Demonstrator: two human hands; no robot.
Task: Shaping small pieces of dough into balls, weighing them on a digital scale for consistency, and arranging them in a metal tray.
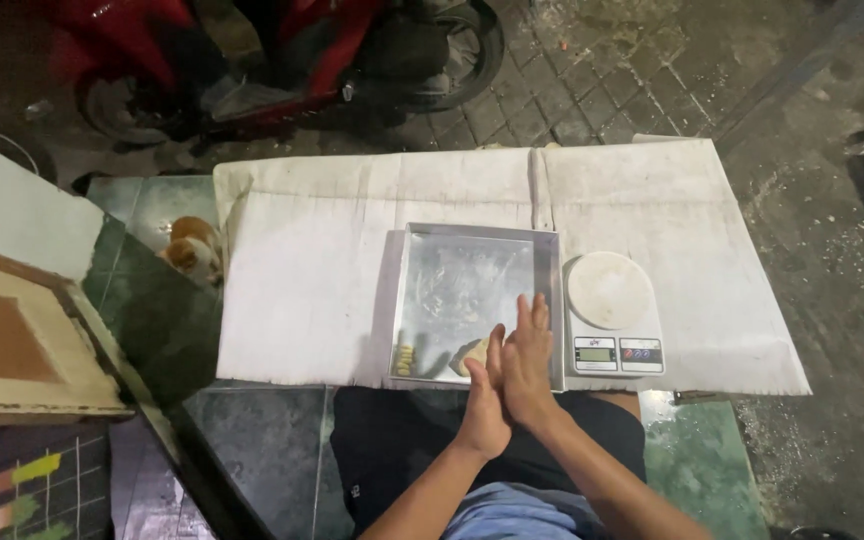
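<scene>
Dough (472, 352) peeks from between pressed palms, below the fingers (534, 318).

Tray (422, 300) shiny smooth metal; scale (612, 315) glossy white plastic; table cover (302, 290) matt creased paper; floor tiles (252, 440) glossy.

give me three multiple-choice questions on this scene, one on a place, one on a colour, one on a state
1. Where is the kitchen scale?
A. right of the metal tray
B. inside the tray
C. on the floor

2. What colour is the scooter?
A. blue
B. red
C. white

3. How are the left hand and right hand?
A. far apart
B. pressed palm to palm
C. flat on the scale

Answers: 1 A, it sits beside the tray's right wall; 2 B, its body panels are red; 3 B, the palms meet above the tray's near edge.
</scene>
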